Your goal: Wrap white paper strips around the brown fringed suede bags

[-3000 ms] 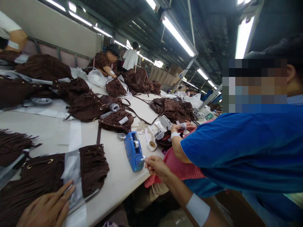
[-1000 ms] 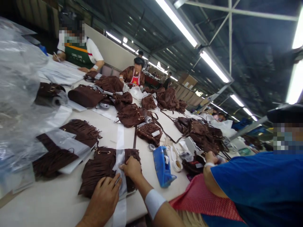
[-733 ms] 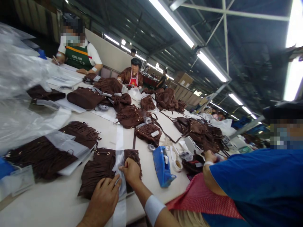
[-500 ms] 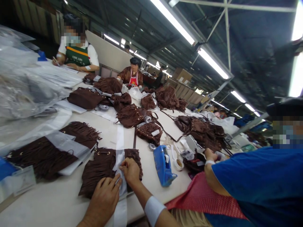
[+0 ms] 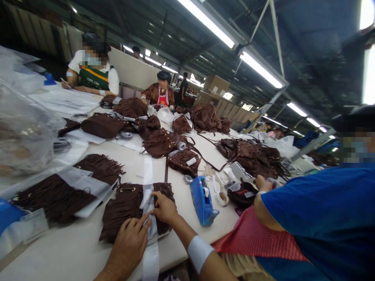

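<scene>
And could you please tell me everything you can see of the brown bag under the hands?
The bag is dark brown, suede-like, with long fringe and gold-coloured eyelets near its far edge. It lies flat on the whitish table. A cloudy plastic band crosses it. The left hand and right hand touch the band, hiding parts of the bag.

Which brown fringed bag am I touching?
The brown fringed bag just left of the blue plastic tape dispenser; only this bag's translucent plastic band is under your left hand and right hand.
</scene>
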`<state>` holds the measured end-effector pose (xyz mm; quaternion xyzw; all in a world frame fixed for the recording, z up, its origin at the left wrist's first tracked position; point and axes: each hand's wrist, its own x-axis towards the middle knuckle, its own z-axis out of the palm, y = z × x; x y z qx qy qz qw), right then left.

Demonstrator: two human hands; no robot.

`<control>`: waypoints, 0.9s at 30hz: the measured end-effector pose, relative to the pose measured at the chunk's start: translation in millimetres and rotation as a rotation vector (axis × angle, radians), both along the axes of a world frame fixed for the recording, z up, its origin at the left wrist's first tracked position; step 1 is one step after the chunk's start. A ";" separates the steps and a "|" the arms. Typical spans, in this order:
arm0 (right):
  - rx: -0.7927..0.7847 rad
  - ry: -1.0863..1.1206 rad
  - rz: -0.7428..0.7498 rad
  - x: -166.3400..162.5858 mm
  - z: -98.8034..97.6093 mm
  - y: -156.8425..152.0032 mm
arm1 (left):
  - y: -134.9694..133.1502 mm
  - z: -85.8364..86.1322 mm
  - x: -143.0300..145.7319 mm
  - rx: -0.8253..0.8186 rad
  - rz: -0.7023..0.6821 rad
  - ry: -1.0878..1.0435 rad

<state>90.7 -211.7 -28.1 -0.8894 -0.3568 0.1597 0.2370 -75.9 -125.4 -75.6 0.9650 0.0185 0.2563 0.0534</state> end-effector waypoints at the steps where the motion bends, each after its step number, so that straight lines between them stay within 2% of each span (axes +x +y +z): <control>1: 0.007 0.003 0.001 0.8 4.1 -2.8 | -0.4 0.6 0.3 0.006 -0.002 0.004; 4: 0.110 -0.023 -0.083 -5.1 22.1 -29.9 | -1.7 -0.6 0.2 0.019 -0.013 -0.005; 8: 0.318 -0.074 -0.225 -22.7 50.0 -104.1 | 5.8 -15.6 -0.3 0.026 -0.067 -0.053; 10: 0.334 -0.104 -0.371 -23.9 60.3 -143.9 | 15.0 -25.5 2.8 0.018 -0.100 -0.072; 12: 0.338 -0.143 -0.590 -16.0 67.0 -181.1 | 21.5 -28.7 4.5 0.013 -0.108 -0.083; 14: 0.336 -0.144 -0.755 -0.4 68.2 -214.6 | 19.3 -20.4 -0.2 0.025 -0.098 -0.098; 17: 0.293 -0.054 -0.769 39.3 50.2 -250.6 | 1.6 1.5 -9.8 0.027 -0.055 -0.116; 20: 0.208 0.078 -0.589 92.3 16.4 -257.4 | -8.8 10.6 -5.7 -0.002 0.021 -0.023; 22: 0.166 0.184 -0.459 114.2 6.6 -250.6 | -8.4 11.2 -2.8 -0.002 0.060 0.025; 24: 0.160 0.251 -0.432 115.0 16.1 -242.3 | -8.9 12.0 -3.9 -0.011 0.082 0.041; 27: 0.227 0.328 -0.545 90.5 51.7 -227.1 | -12.5 13.8 -8.4 -0.040 0.073 0.034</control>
